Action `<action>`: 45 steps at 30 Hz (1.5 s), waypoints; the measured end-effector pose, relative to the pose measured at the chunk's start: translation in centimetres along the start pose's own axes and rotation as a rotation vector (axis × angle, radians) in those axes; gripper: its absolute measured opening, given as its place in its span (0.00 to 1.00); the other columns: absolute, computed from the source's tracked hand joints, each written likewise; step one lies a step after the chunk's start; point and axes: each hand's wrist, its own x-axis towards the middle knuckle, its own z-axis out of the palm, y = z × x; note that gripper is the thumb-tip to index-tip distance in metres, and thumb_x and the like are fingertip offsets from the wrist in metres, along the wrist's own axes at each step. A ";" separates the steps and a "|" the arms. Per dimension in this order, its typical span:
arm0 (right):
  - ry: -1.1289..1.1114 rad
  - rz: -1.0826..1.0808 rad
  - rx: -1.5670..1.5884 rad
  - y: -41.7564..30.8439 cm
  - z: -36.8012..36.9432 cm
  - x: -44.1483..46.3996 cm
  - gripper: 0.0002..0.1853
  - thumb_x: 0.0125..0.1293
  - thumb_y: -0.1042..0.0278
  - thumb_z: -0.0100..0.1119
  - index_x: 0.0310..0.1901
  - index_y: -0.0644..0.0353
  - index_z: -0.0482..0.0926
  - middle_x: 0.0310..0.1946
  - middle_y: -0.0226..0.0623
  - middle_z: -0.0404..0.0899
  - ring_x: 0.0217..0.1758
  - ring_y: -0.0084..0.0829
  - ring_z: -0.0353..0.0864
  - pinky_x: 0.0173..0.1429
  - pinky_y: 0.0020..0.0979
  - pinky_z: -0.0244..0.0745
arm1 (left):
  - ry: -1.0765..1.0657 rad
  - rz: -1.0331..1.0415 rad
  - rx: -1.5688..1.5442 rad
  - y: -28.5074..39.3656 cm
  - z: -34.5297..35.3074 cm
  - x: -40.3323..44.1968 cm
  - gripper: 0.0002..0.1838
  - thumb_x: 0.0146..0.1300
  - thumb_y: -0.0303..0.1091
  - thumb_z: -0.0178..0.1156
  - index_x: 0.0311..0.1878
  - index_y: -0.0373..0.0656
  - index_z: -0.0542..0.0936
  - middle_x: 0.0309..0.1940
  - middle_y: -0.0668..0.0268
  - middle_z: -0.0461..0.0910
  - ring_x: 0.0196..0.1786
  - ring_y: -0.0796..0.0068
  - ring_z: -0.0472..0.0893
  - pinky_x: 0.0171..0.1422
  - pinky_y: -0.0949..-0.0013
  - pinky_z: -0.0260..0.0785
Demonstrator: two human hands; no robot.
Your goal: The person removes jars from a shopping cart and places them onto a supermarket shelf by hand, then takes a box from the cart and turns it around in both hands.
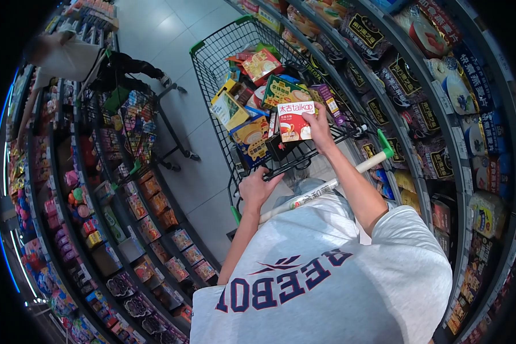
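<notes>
Glare is blooming on the floor tiles (169, 26) | fisheye is bending the grocery shelves (457, 135) | black is swallowing corners

Tiled floor (196, 117), stocked left shelves (112, 243), stocked right shelves (450, 143), another person (79, 56), second cart (116, 98)

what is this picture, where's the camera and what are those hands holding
There is no machine: a person wears one camera on the head, and it looks forward and down. The grey shirt at the bottom is the wearer's own. Their right hand holds a red and white taikoo box above a wire shopping cart, while the left hand rests at the cart's near end. In the cart lie packages, among them a green box, a yellow box and a purple box. Store shelves curve along both sides. Another person with a second cart is at the upper left.
</notes>
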 end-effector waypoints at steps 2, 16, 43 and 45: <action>-0.001 -0.014 0.013 -0.1 0.1 0.0 0.30 0.74 0.69 0.60 0.72 0.62 0.57 0.57 0.50 0.80 0.56 0.30 0.83 0.60 0.30 0.80 | 0.010 0.013 -0.011 -0.1 0.0 0.1 0.31 0.53 0.71 0.72 0.38 0.50 0.88 0.23 0.60 0.86 0.30 0.53 0.88 0.34 0.53 0.77; -0.029 -0.044 0.037 0.1 0.6 -0.3 0.29 0.74 0.72 0.53 0.72 0.60 0.57 0.59 0.52 0.79 0.58 0.31 0.82 0.63 0.32 0.79 | 0.041 0.046 -0.001 -0.9 0.0 0.3 0.31 0.53 0.71 0.72 0.37 0.50 0.88 0.24 0.59 0.87 0.29 0.53 0.88 0.33 0.53 0.77; -0.074 -0.025 -0.013 -0.1 1.0 -0.9 0.31 0.71 0.73 0.57 0.72 0.60 0.57 0.56 0.50 0.81 0.57 0.31 0.82 0.63 0.31 0.78 | -0.020 0.015 -0.001 -1.0 -0.6 0.4 0.32 0.53 0.71 0.72 0.39 0.48 0.88 0.24 0.60 0.87 0.31 0.55 0.88 0.35 0.55 0.78; -0.085 -0.014 -0.050 -0.3 1.0 -1.0 0.31 0.70 0.73 0.58 0.71 0.60 0.57 0.56 0.50 0.81 0.56 0.31 0.83 0.62 0.30 0.79 | -0.032 0.006 0.000 -0.9 -0.6 0.4 0.32 0.53 0.71 0.73 0.39 0.49 0.88 0.24 0.60 0.86 0.32 0.55 0.88 0.36 0.55 0.78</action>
